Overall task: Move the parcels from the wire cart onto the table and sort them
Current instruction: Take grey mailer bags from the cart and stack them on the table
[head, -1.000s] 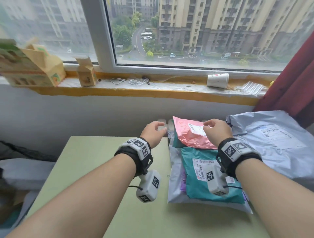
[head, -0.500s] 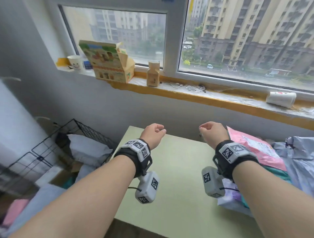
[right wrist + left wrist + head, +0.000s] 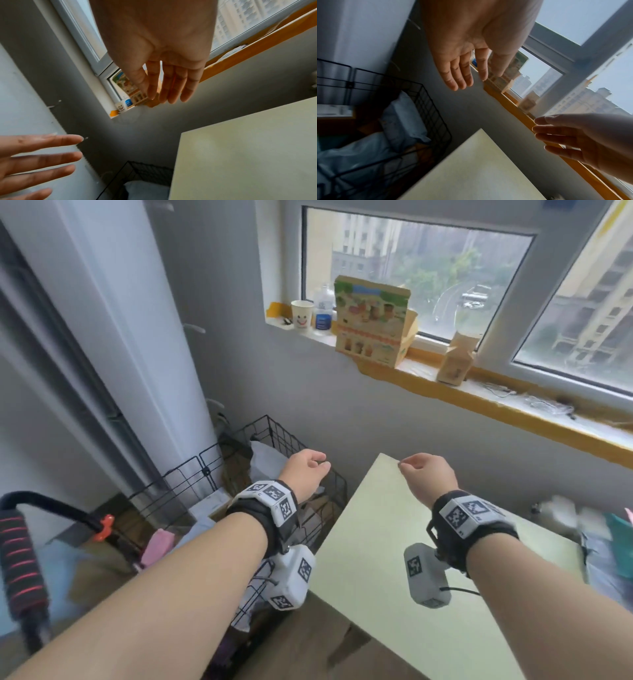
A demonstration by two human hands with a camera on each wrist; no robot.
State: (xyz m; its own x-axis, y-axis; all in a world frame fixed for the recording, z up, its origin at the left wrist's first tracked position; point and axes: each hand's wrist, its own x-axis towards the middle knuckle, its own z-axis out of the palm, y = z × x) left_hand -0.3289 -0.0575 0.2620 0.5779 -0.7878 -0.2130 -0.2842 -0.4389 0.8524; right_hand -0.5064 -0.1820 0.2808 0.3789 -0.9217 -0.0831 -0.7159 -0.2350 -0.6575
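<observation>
The black wire cart [image 3: 274, 440] stands left of the pale green table [image 3: 394, 542]. Inside it lie a grey-white parcel [image 3: 265, 457], a light blue one [image 3: 202, 529] and a pink one [image 3: 157, 546]. My left hand [image 3: 308, 469] hovers above the cart's right side, holding nothing. My right hand [image 3: 421, 474], also empty, hangs over the table's far left corner. In the left wrist view the left hand's fingers [image 3: 462, 75] are straight above the cart [image 3: 428, 108] and a grey parcel [image 3: 402, 115]. In the right wrist view the right hand's fingers [image 3: 168, 88] are straight too. Blurred parcels [image 3: 599, 535] lie on the table's right end.
A white column [image 3: 120, 337] rises behind the cart. The windowsill [image 3: 513, 405] carries a printed cardboard box [image 3: 373, 323], a paper cup [image 3: 302, 314] and a small carton [image 3: 455, 361]. A black handle with red stripes [image 3: 20, 559] stands at the far left.
The view has swung left from the parcels stacked on the table to the cart. Both hands moved left, away from those parcels; the left hand is now over the cart.
</observation>
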